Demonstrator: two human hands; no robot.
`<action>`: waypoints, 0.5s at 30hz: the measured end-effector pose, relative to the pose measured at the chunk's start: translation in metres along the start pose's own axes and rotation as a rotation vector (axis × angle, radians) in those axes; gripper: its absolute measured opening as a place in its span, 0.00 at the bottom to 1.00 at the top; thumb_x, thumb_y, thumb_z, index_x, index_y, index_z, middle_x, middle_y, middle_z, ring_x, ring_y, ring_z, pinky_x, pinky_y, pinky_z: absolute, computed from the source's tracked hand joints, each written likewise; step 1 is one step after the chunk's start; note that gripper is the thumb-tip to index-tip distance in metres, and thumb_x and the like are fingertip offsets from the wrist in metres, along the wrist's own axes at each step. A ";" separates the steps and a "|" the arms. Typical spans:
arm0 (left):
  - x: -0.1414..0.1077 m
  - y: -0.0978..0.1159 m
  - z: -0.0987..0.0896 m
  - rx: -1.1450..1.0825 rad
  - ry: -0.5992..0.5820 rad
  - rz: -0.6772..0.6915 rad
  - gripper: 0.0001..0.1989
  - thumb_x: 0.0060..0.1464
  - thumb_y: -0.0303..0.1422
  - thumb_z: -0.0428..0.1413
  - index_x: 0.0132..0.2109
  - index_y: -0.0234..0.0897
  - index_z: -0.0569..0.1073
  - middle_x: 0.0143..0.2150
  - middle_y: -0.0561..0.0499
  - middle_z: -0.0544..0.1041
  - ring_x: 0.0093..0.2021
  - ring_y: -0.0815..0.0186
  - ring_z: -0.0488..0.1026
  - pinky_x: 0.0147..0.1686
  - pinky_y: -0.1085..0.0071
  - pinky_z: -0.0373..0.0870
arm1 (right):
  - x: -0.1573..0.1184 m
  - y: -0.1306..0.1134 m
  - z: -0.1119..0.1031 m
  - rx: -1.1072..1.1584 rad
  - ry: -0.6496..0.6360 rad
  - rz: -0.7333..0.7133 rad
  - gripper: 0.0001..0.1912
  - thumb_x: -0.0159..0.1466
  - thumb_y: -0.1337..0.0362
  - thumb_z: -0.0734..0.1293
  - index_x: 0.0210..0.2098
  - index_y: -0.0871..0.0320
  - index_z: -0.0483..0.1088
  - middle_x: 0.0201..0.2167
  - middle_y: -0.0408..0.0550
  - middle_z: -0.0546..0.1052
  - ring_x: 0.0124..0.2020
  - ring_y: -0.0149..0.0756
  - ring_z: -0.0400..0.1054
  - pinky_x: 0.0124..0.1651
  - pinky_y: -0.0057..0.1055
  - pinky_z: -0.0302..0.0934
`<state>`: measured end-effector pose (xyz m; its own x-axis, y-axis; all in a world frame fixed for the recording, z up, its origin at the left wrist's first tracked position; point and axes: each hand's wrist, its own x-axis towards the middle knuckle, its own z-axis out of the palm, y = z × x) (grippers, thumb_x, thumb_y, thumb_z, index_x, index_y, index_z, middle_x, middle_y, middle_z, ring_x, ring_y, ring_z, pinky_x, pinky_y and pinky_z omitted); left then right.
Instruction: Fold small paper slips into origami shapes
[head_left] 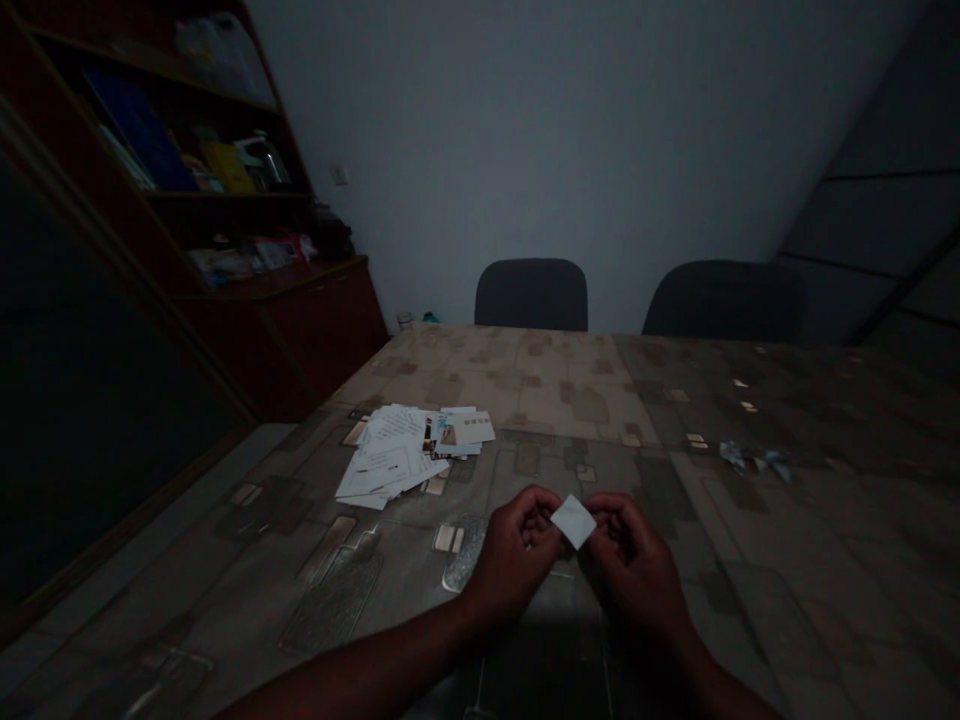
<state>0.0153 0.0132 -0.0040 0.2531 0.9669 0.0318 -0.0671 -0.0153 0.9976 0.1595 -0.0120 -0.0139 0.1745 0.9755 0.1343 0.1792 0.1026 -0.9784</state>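
Now the left hand [517,545] and right hand [637,560] pinch a small white paper square [574,521] between them, a grip at opposite corners likely leaving its face free, over the bench [517,362]; beyond, loose papers [386,458] lie left, probably leaving working room, crumpled scraps [733,457] right.

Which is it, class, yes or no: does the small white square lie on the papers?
No: the left hand and right hand hold the white square between them.
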 end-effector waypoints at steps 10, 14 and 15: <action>-0.002 0.000 0.000 0.076 0.069 0.004 0.07 0.52 0.33 0.58 0.31 0.34 0.71 0.25 0.55 0.70 0.27 0.69 0.66 0.27 0.76 0.61 | -0.003 0.001 0.003 -0.121 -0.022 -0.081 0.09 0.60 0.60 0.66 0.38 0.56 0.67 0.28 0.45 0.75 0.28 0.36 0.71 0.31 0.28 0.64; -0.003 0.001 0.001 0.158 0.089 0.020 0.06 0.49 0.31 0.58 0.29 0.34 0.70 0.24 0.57 0.67 0.25 0.71 0.63 0.25 0.77 0.58 | -0.003 -0.001 0.001 -0.219 -0.023 -0.155 0.06 0.59 0.63 0.64 0.37 0.56 0.66 0.27 0.44 0.76 0.27 0.35 0.71 0.30 0.27 0.63; -0.003 0.001 0.001 0.172 0.091 0.029 0.05 0.49 0.30 0.58 0.29 0.34 0.69 0.24 0.57 0.66 0.25 0.71 0.62 0.25 0.77 0.58 | -0.003 -0.001 0.001 -0.235 -0.026 -0.172 0.06 0.59 0.63 0.64 0.37 0.56 0.66 0.27 0.44 0.76 0.27 0.35 0.71 0.30 0.27 0.63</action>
<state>0.0153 0.0103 -0.0030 0.1647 0.9844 0.0626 0.0944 -0.0789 0.9924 0.1580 -0.0147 -0.0138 0.0979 0.9527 0.2877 0.4239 0.2216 -0.8782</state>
